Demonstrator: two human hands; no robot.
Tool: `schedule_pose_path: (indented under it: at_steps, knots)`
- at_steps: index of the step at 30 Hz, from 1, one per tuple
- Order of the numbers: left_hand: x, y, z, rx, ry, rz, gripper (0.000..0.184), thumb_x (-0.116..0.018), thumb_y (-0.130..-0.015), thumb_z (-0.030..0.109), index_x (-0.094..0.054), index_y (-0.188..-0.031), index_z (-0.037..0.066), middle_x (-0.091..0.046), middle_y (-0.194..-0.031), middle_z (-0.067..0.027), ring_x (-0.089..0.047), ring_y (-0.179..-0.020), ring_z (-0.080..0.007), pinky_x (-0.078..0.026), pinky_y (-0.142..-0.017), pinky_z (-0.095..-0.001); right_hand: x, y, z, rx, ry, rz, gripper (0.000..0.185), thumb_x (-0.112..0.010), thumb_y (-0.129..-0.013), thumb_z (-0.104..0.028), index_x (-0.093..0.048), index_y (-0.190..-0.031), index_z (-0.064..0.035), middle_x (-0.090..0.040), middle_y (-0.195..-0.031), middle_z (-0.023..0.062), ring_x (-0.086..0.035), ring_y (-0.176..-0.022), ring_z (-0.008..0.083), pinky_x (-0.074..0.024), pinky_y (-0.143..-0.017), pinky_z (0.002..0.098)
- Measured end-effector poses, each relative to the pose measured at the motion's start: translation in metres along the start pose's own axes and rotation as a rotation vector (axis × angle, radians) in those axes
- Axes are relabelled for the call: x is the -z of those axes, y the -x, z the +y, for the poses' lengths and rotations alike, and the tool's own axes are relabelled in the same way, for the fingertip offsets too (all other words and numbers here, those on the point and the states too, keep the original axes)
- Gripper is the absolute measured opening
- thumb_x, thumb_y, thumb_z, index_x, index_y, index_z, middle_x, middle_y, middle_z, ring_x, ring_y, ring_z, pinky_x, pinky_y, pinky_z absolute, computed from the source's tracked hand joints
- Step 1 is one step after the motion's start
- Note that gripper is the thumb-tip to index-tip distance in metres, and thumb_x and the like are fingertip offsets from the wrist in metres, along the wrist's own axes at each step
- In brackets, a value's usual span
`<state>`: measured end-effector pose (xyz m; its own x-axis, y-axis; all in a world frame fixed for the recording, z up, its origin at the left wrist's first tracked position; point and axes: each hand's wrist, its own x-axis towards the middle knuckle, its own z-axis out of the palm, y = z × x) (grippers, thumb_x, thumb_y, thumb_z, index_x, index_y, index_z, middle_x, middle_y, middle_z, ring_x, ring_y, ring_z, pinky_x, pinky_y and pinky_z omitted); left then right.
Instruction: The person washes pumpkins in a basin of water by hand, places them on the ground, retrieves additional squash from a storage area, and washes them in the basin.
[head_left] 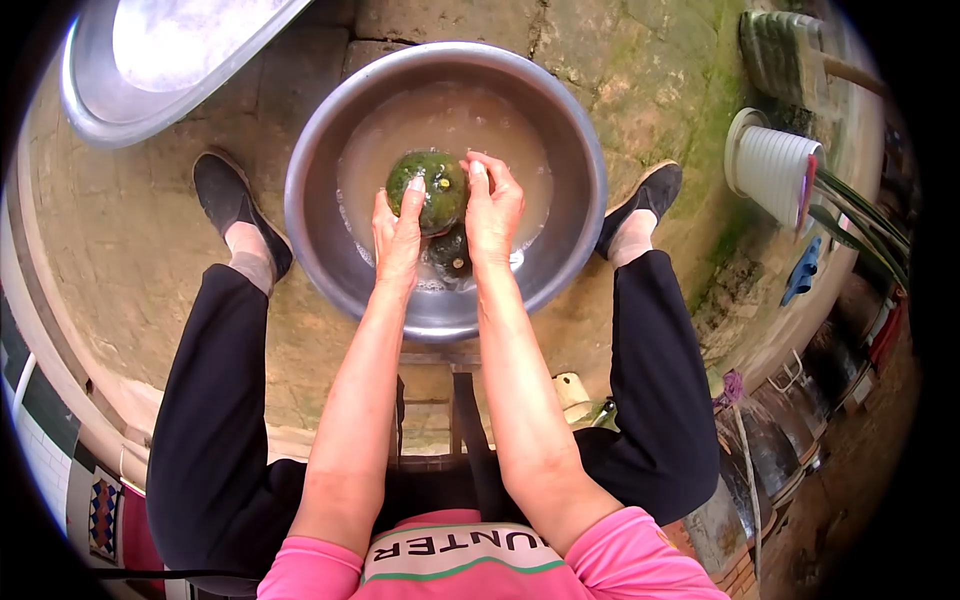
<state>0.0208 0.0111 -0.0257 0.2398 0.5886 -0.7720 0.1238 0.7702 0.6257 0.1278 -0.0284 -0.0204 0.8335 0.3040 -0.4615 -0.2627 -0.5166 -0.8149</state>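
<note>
A wet, round green fruit [425, 180] with a small pale stem nub is held above shallow cloudy water in a wide metal basin [308, 240]. My left hand [398, 232] wraps its left side, thumb lying across the top. At its right edge, my right hand [492, 212] is closed, fingers curled in and thumb bent; the fingertips seem to touch the fruit, and the palm is hidden. Just below, a darker green fruit [447, 250] sits partly in the water between my wrists.
A big metal tub [110, 120] stands at the upper left. White ribbed pot [775, 160] with long leaves lies at the right, near a blue object [801, 270]. My dark shoes [238, 208] flank the basin on the mossy paved ground [640, 90].
</note>
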Motion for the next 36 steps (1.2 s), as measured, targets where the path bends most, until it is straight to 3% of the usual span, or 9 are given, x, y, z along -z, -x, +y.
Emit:
schedule_pose_path:
  at_steps: [3,8,10,13,17,25,30,33,36]
  knots:
    - [-0.003,0.004,0.013,0.080,0.163,-0.047,0.060,-0.067,-0.096,0.046,-0.050,-0.134,0.001,-0.061,-0.125,-0.0176,-0.067,-0.111,-0.0295,-0.064,-0.081,-0.0504,0.023,-0.010,-0.022,-0.071,0.130,-0.090,0.017,-0.065,-0.096,-0.002,-0.074,-0.109,-0.0026,-0.071,-0.087,0.0034,-0.064,-0.079,0.0080,-0.0528,-0.071,0.0227]
    - [-0.002,0.000,0.017,0.076,0.247,-0.073,0.081,-0.071,-0.092,0.046,-0.037,-0.140,-0.009,-0.056,-0.129,-0.0249,-0.068,-0.110,-0.0335,-0.066,-0.077,-0.0485,0.053,-0.045,-0.070,-0.165,-0.413,-0.250,0.019,-0.069,-0.098,-0.013,-0.073,-0.110,0.0004,-0.072,-0.087,0.0057,-0.061,-0.068,0.0078,-0.0467,-0.059,0.0205]
    - [-0.001,0.000,0.015,0.081,0.235,-0.059,0.087,-0.072,-0.091,0.046,-0.033,-0.142,-0.013,-0.052,-0.133,-0.0270,-0.067,-0.112,-0.0344,-0.066,-0.078,-0.0485,0.059,-0.058,-0.085,-0.214,-0.624,-0.296,0.030,-0.065,-0.102,-0.021,-0.068,-0.116,0.0050,-0.073,-0.097,0.0115,-0.066,-0.078,0.0126,-0.0521,-0.066,0.0232]
    - [-0.001,-0.003,0.008,0.097,0.192,0.004,0.061,-0.066,-0.097,0.041,-0.044,-0.135,-0.002,-0.057,-0.130,-0.0211,-0.066,-0.113,-0.0344,-0.063,-0.084,-0.0560,0.060,-0.075,-0.103,-0.228,-0.811,-0.323,0.041,-0.059,-0.105,-0.029,-0.064,-0.121,0.0084,-0.071,-0.110,0.0182,-0.069,-0.093,0.0207,-0.0568,-0.079,0.0303]
    - [0.000,0.000,0.010,0.081,0.179,-0.037,0.085,-0.072,-0.091,0.045,-0.035,-0.142,-0.011,-0.051,-0.133,-0.0265,-0.067,-0.111,-0.0320,-0.066,-0.078,-0.0451,0.057,-0.088,-0.116,-0.233,-0.947,-0.311,0.048,-0.056,-0.106,-0.033,-0.061,-0.123,0.0114,-0.066,-0.121,0.0233,-0.068,-0.107,0.0289,-0.0569,-0.093,0.0382]
    - [0.000,-0.001,0.009,0.070,0.160,-0.036,0.069,-0.072,-0.091,0.044,-0.045,-0.132,-0.004,-0.058,-0.125,-0.0212,-0.068,-0.107,-0.0298,-0.066,-0.079,-0.0432,0.049,-0.080,-0.109,-0.160,-0.800,-0.328,0.033,-0.065,-0.099,-0.010,-0.060,-0.124,0.0106,-0.068,-0.118,0.0211,-0.071,-0.104,0.0302,-0.0604,-0.088,0.0367]
    - [0.003,-0.001,0.007,0.072,0.123,-0.036,0.073,-0.071,-0.091,0.048,-0.045,-0.135,-0.003,-0.058,-0.126,-0.0208,-0.068,-0.109,-0.0296,-0.064,-0.081,-0.0445,0.055,-0.097,-0.114,-0.146,-0.864,-0.269,0.032,-0.055,-0.100,0.000,-0.049,-0.126,0.0178,-0.064,-0.117,0.0336,-0.068,-0.109,0.0429,-0.0597,-0.097,0.0476]
    - [0.005,-0.003,0.002,0.071,0.109,-0.005,0.072,-0.071,-0.090,0.047,-0.045,-0.135,-0.003,-0.057,-0.127,-0.0210,-0.067,-0.109,-0.0294,-0.064,-0.080,-0.0437,0.065,-0.112,-0.137,-0.073,-1.196,-0.269,0.034,-0.053,-0.103,-0.007,-0.048,-0.126,0.0180,-0.059,-0.125,0.0358,-0.063,-0.117,0.0483,-0.0565,-0.102,0.0532]
    - [0.001,-0.002,0.008,0.078,0.125,-0.034,0.083,-0.072,-0.089,0.048,-0.039,-0.142,-0.006,-0.055,-0.130,-0.0237,-0.067,-0.110,-0.0299,-0.065,-0.080,-0.0430,0.069,-0.108,-0.130,-0.041,-0.973,-0.271,0.037,-0.051,-0.106,-0.014,-0.049,-0.127,0.0161,-0.057,-0.131,0.0355,-0.063,-0.119,0.0468,-0.0572,-0.100,0.0520]
